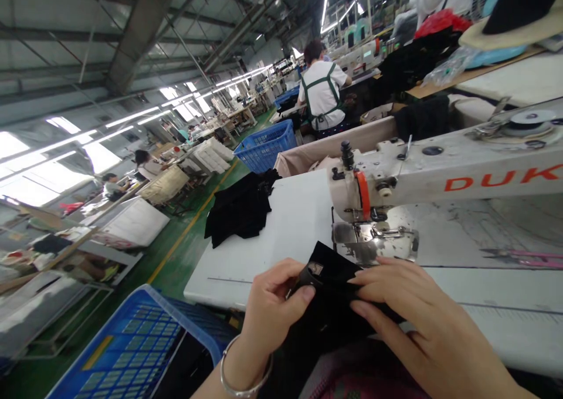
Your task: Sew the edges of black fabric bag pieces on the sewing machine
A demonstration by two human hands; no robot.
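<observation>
A piece of black fabric [331, 265] is held between my two hands at the table's front edge, just in front of the sewing machine [352, 190]. My left hand [275, 302] pinches its left side between thumb and fingers, beside a small light mark on the cloth. On the other side, my right hand [409, 305] grips the fabric with the thumb below and the fingers on top. The cloth's lower part hangs toward my lap in shadow. The machine's needle area stands a little beyond the fabric, apart from it.
More black fabric [241, 205] lies on the white table [299, 211] at the far left. Pink-handled thread snips [528, 258] rest by the machine arm. A blue basket [149, 296] stands below on the left, another blue basket [266, 144] farther off. A person [323, 94] sits ahead.
</observation>
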